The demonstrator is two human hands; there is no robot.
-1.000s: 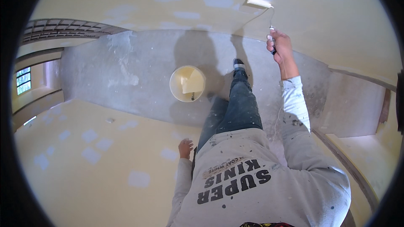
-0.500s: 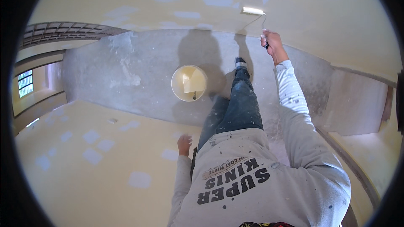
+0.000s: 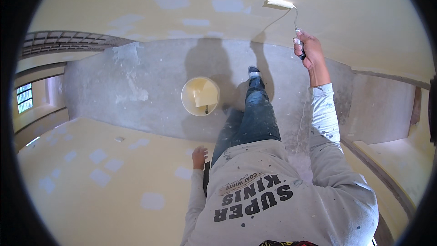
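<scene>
A paint roller (image 3: 279, 3) with a pale sleeve and thin wire frame is held by its dark handle in my right hand (image 3: 311, 52), fingers wrapped round it. Its sleeve lies against the cream wall (image 3: 236, 25) ahead, where several lighter patches show. My left hand (image 3: 199, 157) hangs low by my left hip with its fingers loosely curled and partly apart, holding nothing that shows. On the floor ahead, left of my legs, stands a round bucket (image 3: 184, 102) with cream paint and a flat pale piece inside.
The grey concrete floor (image 3: 157, 73) carries white smears and my shadow. Behind on the left rises another cream wall (image 3: 118, 196) with lighter patches. A small barred window (image 3: 25, 98) is at the far left; a brown-edged doorway or step (image 3: 382, 109) lies to the right.
My right hand and the roller have shifted a little right, and the roller sleeve sits slightly higher on the wall. My left hand stays by my hip.
</scene>
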